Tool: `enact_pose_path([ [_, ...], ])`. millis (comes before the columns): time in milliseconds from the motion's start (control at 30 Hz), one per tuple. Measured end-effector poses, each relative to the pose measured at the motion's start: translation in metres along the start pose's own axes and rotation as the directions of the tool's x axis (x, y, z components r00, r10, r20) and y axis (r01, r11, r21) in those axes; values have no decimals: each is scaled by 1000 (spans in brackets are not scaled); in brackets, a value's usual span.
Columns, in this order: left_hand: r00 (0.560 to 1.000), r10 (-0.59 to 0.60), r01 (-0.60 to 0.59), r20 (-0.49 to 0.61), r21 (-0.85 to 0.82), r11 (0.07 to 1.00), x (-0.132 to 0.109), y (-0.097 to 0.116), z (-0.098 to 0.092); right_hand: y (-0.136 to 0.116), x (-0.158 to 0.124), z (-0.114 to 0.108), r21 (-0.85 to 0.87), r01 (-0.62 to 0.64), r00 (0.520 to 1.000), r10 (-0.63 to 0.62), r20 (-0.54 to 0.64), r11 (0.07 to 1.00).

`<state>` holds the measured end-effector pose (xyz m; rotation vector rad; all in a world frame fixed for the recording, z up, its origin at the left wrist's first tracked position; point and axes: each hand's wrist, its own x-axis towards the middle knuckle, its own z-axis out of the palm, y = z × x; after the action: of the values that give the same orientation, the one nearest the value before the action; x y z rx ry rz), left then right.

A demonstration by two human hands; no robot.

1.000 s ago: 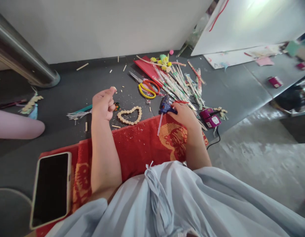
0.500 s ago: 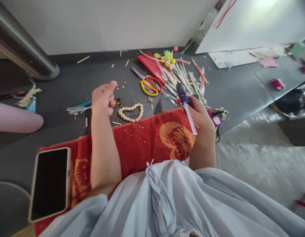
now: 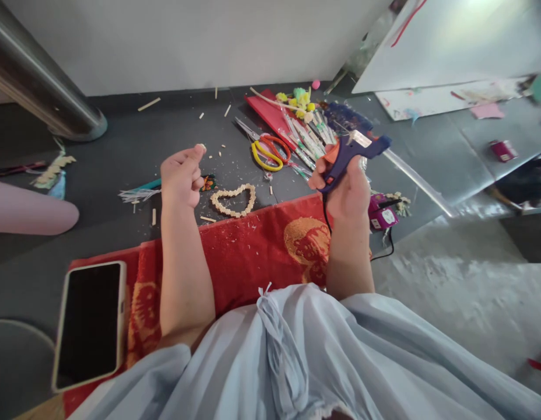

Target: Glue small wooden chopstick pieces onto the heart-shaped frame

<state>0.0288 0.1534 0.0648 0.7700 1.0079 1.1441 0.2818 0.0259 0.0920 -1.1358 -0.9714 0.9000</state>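
Note:
My left hand point(image 3: 179, 175) is closed above the dark table, thumb and forefinger pinching a small pale piece point(image 3: 203, 147), partly hidden by the fingertips. Wrapped around the handle of a blue hot glue gun point(image 3: 340, 163) is my right hand point(image 3: 351, 189). A long clear glue stick point(image 3: 421, 178) sticks out of the gun's back toward the right, and its nozzle end is blurred over the wrapped sticks. Between my hands, a heart-shaped ring of pale pieces point(image 3: 218, 204) lies on the table by the red cloth's edge.
Scissors point(image 3: 267, 149) with orange and yellow handles lie beside wrapped sticks point(image 3: 306, 137) and a red packet point(image 3: 266, 111). A phone point(image 3: 90, 326) rests on the red cloth point(image 3: 244, 251) at left. A metal post point(image 3: 47, 76) and a pink cylinder point(image 3: 30, 207) stand left. A cord hangs from the gun.
My right hand has turned the glue gun over, so the glue stick has swung from pointing toward me to pointing right. My left hand has hardly moved.

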Motion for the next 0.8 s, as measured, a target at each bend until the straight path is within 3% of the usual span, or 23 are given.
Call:
enact_pose_path([
  [267,999,10,-10,-35,3,1000,0,-3,0,26,7,48,84,-127,990,121,77,988],
  [533,998,58,-58,-37,18,998,-1,-6,-2,60,8,47,105,-259,961,245,132,960],
  [800,999,34,-31,-27,103,994,-4,-3,0,64,6,42,71,-283,951,269,153,957],
])
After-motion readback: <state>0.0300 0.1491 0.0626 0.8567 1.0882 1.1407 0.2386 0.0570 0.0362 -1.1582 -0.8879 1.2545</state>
